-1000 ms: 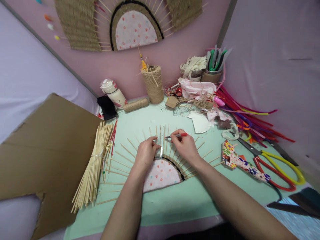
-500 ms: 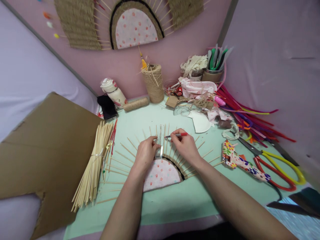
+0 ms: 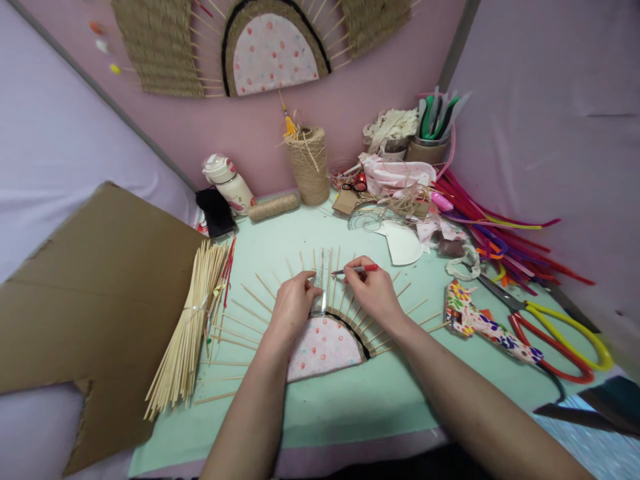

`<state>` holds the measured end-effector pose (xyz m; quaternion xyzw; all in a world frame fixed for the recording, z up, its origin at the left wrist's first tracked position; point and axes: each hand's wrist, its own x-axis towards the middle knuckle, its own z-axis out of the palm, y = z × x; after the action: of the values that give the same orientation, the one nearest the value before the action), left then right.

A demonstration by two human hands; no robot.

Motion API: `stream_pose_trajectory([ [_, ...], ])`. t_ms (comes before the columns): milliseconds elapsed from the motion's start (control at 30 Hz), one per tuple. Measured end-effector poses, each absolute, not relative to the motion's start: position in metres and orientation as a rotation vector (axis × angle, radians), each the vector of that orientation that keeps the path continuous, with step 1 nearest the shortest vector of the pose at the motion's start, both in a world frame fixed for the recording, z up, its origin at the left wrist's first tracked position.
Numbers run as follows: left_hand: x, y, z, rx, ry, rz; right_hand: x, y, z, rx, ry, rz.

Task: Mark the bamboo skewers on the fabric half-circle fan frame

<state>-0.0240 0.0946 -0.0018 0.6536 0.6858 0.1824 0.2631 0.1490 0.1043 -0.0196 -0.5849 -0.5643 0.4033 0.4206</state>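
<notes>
A half-round piece [image 3: 325, 347] covered in dotted pink fabric lies on the table, edged with a black band and twine. Thin wooden sticks [image 3: 256, 313] fan out from its curved rim. My left hand [image 3: 295, 300] is closed on a clear ruler [image 3: 324, 293], which stands lengthwise along the sticks at the top of the fan. In my right hand [image 3: 373, 287] is a red pen [image 3: 367, 268], its tip pointing left at a stick just right of the ruler. Whether the tip touches the stick I cannot tell.
A bundle of sticks [image 3: 187, 327] and a cardboard sheet [image 3: 100, 280] are at left. Behind stand a twine spool [image 3: 309, 167] and a bottle [image 3: 230, 187]. A flower-patterned glue gun [image 3: 480, 323], large scissors [image 3: 570, 333] and pipe cleaners [image 3: 510, 233] lie at right.
The view has shifted very slightly. Both hands keep nearly the same place, with the ruler and pen still held.
</notes>
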Motion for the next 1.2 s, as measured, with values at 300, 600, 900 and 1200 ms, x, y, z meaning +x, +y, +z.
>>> stream_pose_trajectory([
  [300,-0.025,0.095,-0.005,1.763,1.851,0.515,0.15,0.104,-0.022,-1.438,-1.39,1.03],
  [600,-0.025,0.095,-0.004,1.748,1.858,0.508,0.15,0.104,-0.02,-1.415,-1.389,1.024],
  [900,-0.03,0.098,-0.001,1.534,1.838,0.988,0.156,0.101,-0.013,-1.373,-1.314,1.01],
  [1200,-0.029,0.101,0.033,1.601,1.692,0.995,0.18,0.078,0.01,-1.364,-1.271,0.925],
])
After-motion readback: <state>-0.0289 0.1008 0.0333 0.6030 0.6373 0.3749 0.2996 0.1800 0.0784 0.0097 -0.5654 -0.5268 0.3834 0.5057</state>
